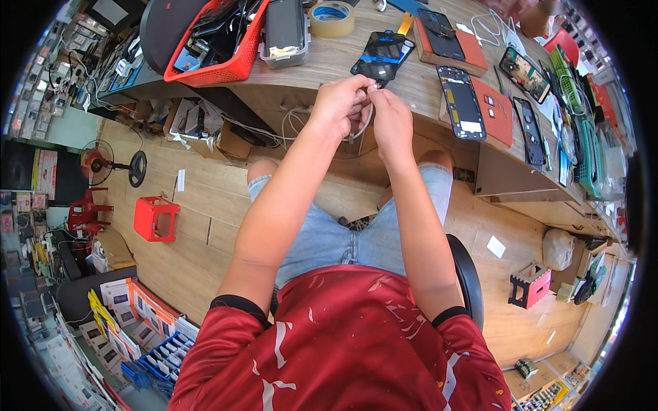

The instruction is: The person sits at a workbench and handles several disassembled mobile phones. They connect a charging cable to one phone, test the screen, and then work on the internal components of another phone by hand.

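My left hand and my right hand meet at the front edge of the wooden desk, fingers pinched together. A pale cable loops down between them; both hands grip it, and its end is mostly hidden by my fingertips. Just beyond them, on the desk, lies a black phone screen part with a blue strip and an orange ribbon tab. Its near end comes close to my fingertips; I cannot tell whether they touch.
To the left stand a red basket of parts, a clear plastic box and a tape roll. On the right lie opened phone frames, reddish-brown pads and a lit phone. A red stool stands on the floor.
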`<state>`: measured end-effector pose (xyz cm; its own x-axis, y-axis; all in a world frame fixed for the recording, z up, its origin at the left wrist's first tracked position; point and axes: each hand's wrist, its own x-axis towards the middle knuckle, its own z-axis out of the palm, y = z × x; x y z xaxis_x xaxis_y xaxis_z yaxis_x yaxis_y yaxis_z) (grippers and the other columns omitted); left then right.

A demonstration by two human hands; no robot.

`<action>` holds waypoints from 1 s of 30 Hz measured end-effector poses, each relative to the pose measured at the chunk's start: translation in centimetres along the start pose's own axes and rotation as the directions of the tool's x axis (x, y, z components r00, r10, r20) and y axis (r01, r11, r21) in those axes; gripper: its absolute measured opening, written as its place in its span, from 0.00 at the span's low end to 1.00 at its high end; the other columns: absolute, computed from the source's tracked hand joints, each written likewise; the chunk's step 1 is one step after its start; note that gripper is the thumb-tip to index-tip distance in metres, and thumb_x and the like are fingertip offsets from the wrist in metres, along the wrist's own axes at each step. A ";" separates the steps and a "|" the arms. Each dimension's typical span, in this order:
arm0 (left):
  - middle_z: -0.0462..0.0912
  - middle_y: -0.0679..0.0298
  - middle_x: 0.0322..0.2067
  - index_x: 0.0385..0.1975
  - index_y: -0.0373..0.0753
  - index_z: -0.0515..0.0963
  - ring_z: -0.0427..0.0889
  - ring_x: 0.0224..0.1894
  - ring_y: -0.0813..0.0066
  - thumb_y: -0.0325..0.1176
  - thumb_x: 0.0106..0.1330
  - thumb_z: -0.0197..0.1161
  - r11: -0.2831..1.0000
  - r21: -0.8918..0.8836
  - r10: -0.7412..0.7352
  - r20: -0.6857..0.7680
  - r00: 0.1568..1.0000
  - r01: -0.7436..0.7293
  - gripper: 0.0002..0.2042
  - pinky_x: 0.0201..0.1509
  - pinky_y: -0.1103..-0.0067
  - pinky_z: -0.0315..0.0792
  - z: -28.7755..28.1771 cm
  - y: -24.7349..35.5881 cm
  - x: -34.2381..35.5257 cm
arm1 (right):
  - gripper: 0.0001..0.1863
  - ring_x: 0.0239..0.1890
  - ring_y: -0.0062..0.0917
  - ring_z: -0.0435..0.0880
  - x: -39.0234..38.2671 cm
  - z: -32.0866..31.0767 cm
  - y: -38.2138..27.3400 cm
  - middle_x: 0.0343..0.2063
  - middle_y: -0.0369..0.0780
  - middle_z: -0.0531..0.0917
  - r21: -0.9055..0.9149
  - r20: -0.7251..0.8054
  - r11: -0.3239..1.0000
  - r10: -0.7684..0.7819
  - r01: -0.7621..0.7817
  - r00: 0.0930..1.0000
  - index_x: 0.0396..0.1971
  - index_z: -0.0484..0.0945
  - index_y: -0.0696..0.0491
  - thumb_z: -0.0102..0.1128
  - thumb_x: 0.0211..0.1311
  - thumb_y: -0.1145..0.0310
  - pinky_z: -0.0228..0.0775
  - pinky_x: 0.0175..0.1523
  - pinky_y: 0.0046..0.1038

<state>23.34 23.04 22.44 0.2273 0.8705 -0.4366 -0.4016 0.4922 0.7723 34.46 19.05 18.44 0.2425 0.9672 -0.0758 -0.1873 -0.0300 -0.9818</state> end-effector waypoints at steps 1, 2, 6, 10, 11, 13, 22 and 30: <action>0.67 0.77 0.13 0.21 0.46 0.77 0.59 0.13 0.85 0.33 0.70 0.70 1.000 0.009 0.014 -0.010 1.000 -0.014 0.14 0.19 0.79 0.54 0.0 0.1 0.1 | 0.21 0.22 0.22 0.81 -0.1 0.1 0.0 0.18 0.39 0.83 -0.002 0.002 1.000 -0.014 0.014 1.000 0.31 0.84 0.59 0.58 0.82 0.58 0.73 0.30 0.31; 0.67 0.78 0.13 0.21 0.47 0.77 0.58 0.13 0.85 0.33 0.70 0.70 0.999 0.017 0.028 -0.020 0.999 -0.027 0.14 0.19 0.80 0.53 0.0 0.1 0.1 | 0.21 0.22 0.22 0.81 -0.3 0.3 0.0 0.19 0.40 0.83 -0.105 -0.032 0.993 -0.057 0.054 0.998 0.31 0.84 0.60 0.57 0.82 0.59 0.73 0.30 0.32; 0.66 0.78 0.13 0.21 0.46 0.77 0.57 0.13 0.85 0.33 0.70 0.71 1.000 0.026 0.018 -0.006 1.000 -0.018 0.14 0.19 0.80 0.51 -0.3 0.2 0.4 | 0.21 0.22 0.26 0.83 -1.1 1.4 -0.8 0.20 0.43 0.84 -0.294 -0.124 0.951 -0.136 0.095 0.983 0.32 0.84 0.61 0.58 0.81 0.59 0.75 0.32 0.35; 0.66 0.78 0.14 0.21 0.47 0.77 0.56 0.14 0.85 0.33 0.70 0.71 1.000 0.020 -0.006 -0.017 1.000 0.007 0.14 0.20 0.80 0.49 0.0 0.3 -0.1 | 0.20 0.22 0.27 0.83 -1.8 1.9 -0.7 0.20 0.45 0.85 -0.220 -0.166 0.974 -0.093 0.055 0.982 0.33 0.85 0.61 0.58 0.81 0.59 0.76 0.34 0.36; 0.66 0.79 0.14 0.21 0.47 0.77 0.56 0.14 0.85 0.34 0.70 0.71 1.000 0.024 -0.003 -0.019 1.000 0.004 0.14 0.20 0.80 0.49 0.0 0.3 -0.1 | 0.21 0.22 0.26 0.83 -1.5 1.9 -0.3 0.20 0.44 0.85 -0.281 -0.161 0.954 -0.152 0.102 0.975 0.33 0.85 0.60 0.59 0.81 0.59 0.76 0.33 0.36; 0.66 0.79 0.14 0.21 0.48 0.76 0.56 0.14 0.85 0.34 0.70 0.71 0.999 0.039 0.000 -0.025 1.000 0.001 0.14 0.20 0.79 0.49 0.1 0.4 -0.2 | 0.21 0.22 0.23 0.83 -1.1 1.7 0.1 0.19 0.42 0.84 -0.395 -0.143 0.899 -0.265 0.191 0.954 0.32 0.84 0.60 0.59 0.81 0.58 0.76 0.32 0.34; 0.65 0.79 0.13 0.20 0.48 0.76 0.57 0.15 0.86 0.33 0.69 0.71 0.999 0.043 0.015 0.024 1.000 -0.016 0.15 0.21 0.79 0.48 -0.7 0.0 0.7 | 0.21 0.23 0.20 0.82 0.0 -0.5 -0.2 0.21 0.40 0.85 -0.054 0.037 0.996 0.079 -0.077 0.996 0.32 0.85 0.59 0.59 0.82 0.57 0.77 0.30 0.32; 0.66 0.79 0.14 0.19 0.47 0.76 0.58 0.15 0.85 0.33 0.68 0.72 0.998 0.064 0.004 -0.064 0.998 0.001 0.15 0.21 0.79 0.49 0.2 0.6 -0.2 | 0.20 0.24 0.22 0.80 -1.1 2.0 0.6 0.22 0.40 0.84 -0.264 -0.177 0.961 -0.135 0.085 0.975 0.32 0.84 0.59 0.59 0.82 0.58 0.74 0.31 0.32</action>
<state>23.20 23.15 23.09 0.1682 0.8705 -0.4626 -0.3436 0.4917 0.8001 32.13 18.45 18.32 0.4300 0.9024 0.0278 0.0925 -0.0134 -0.9956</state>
